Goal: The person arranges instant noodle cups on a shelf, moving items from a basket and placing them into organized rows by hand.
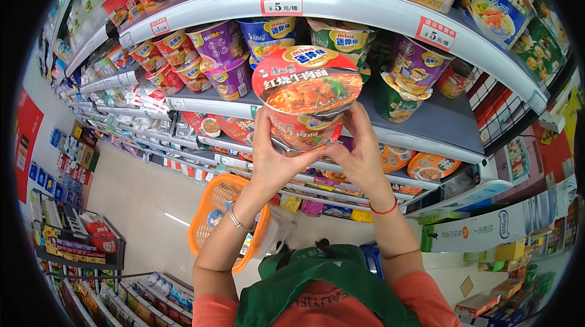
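A red instant noodle cup (308,85) with a printed lid is held up in front of the shelf, tilted so that its lid faces me. My left hand (274,155) grips its left side and my right hand (358,153) its right side, with the thumbs meeting below it. Behind the cup, the shelf board (438,117) bears more noodle cups. A purple cup (418,64) rests on a green cup (397,98) to the right. Left of my hands stand stacked purple cups (219,48) and red cups (176,50); a blue cup (267,34) is partly hidden.
The upper shelf's edge (340,5) carries price tags and overhangs the cups. Lower shelves hold orange noodle bowls (432,166). An orange basket (201,217) stands by my left forearm. A snack rack (82,254) is at the far left, and a cardboard display (480,233) at right.
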A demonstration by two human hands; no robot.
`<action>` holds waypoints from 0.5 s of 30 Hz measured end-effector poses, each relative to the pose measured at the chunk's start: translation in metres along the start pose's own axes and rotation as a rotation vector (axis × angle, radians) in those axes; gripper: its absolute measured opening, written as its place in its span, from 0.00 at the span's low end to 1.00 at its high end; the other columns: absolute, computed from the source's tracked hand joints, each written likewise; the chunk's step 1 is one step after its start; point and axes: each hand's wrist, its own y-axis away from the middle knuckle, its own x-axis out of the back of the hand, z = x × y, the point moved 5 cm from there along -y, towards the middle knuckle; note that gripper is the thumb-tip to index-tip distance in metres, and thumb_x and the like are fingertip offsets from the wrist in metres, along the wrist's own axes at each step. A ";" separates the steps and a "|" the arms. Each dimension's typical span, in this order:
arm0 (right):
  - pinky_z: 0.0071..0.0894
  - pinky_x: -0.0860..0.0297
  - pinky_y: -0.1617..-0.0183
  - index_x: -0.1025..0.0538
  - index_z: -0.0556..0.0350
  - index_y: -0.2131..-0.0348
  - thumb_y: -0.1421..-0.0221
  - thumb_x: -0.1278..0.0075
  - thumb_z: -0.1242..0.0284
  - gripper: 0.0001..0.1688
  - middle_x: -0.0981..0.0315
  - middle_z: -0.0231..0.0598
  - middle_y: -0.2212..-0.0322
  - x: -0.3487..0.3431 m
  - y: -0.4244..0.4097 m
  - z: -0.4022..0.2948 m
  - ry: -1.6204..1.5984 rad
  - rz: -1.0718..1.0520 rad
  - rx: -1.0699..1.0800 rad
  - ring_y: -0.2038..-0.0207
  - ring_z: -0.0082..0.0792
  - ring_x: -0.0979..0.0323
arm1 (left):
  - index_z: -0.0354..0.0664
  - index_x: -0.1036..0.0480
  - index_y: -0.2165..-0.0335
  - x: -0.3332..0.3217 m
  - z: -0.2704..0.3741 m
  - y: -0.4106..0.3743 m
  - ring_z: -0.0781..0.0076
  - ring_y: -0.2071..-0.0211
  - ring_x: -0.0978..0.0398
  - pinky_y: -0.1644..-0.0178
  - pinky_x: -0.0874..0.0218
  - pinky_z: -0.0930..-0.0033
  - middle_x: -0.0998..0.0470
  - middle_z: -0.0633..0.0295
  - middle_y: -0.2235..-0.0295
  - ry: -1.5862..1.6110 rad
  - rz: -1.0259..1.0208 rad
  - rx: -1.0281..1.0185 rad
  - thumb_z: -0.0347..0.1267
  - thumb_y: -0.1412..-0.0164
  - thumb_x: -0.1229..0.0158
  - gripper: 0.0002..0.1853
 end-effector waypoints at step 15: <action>0.41 0.38 0.44 0.45 0.63 0.39 0.54 0.35 0.68 0.50 0.42 0.56 0.44 0.110 0.003 0.023 0.733 0.739 -0.081 0.44 0.47 0.37 | 0.38 0.43 0.49 0.010 -0.005 -0.017 0.66 0.51 0.28 0.48 0.34 0.65 0.31 0.56 0.52 0.204 -0.070 -0.010 0.30 0.64 0.22 0.46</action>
